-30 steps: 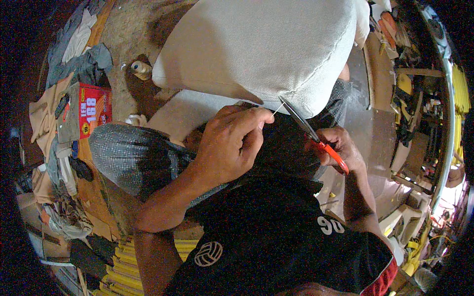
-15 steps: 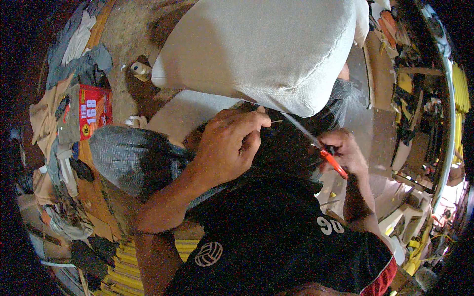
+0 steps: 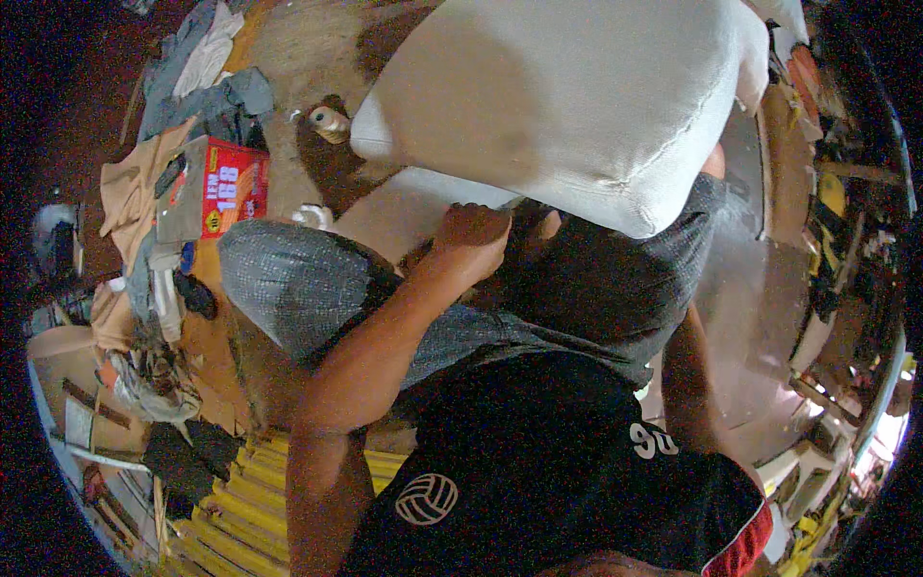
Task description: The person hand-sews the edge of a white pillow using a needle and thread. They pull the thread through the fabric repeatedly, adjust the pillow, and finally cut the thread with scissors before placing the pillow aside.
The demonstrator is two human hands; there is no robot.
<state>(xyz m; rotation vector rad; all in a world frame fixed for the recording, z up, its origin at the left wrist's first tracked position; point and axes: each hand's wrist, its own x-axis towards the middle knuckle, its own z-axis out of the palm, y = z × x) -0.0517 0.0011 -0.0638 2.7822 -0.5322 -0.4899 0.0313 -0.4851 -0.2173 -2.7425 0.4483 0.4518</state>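
Observation:
A large pale fabric cushion, with a stitched seam along its right side, rests across my legs. At its near lower edge is my left hand, fingers curled and mostly turned away; whatever they hold is hidden. A fingertip shows in the shadow just right of that hand, under the cushion. Beneath the cushion's left part lies a flat pale panel. My right forearm reaches down behind my right thigh, which hides the hand. No scissors are visible.
A cone of thread lies on the floor left of the cushion, with a crumpled white scrap nearer me. Further left are a red box and heaped cloths. Yellow slats are at lower left.
My right hand, which held red-handled scissors at the cushion's edge, has dropped out of sight with them. My left hand has turned inward, and the thin pale piece it pinched no longer shows.

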